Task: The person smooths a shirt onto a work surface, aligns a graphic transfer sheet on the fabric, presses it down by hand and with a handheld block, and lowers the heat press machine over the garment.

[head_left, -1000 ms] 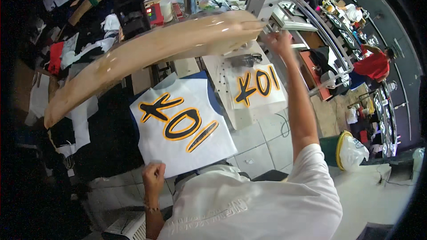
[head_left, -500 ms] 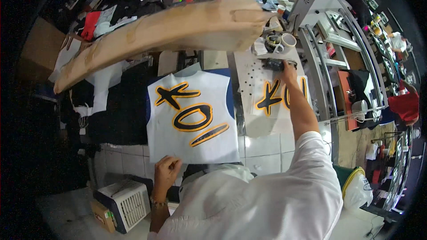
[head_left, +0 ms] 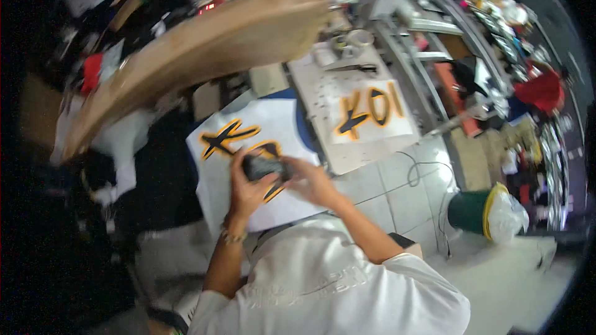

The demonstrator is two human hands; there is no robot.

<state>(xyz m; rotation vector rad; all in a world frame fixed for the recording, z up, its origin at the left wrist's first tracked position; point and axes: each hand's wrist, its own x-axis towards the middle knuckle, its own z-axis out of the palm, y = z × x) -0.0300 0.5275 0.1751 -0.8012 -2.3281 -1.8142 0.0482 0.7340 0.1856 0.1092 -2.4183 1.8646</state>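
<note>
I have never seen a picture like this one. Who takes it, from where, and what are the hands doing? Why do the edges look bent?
The picture comes from a small camera worn on a person's head, looking down. Its very wide lens bends straight lines near the rim, so the room seems curved.

The white shoulders at the bottom belong to the wearer. Both arms reach forward: the left hand and the right hand together hold a small dark object; the blur hides what it is.

Under the hands lies a white cloth panel with black shapes outlined in orange. To the right, a smaller white sheet with similar shapes lies on a pale work table. A long tan padded board crosses the upper left. On the tiled floor stands a green bin with a pale bag.
</note>
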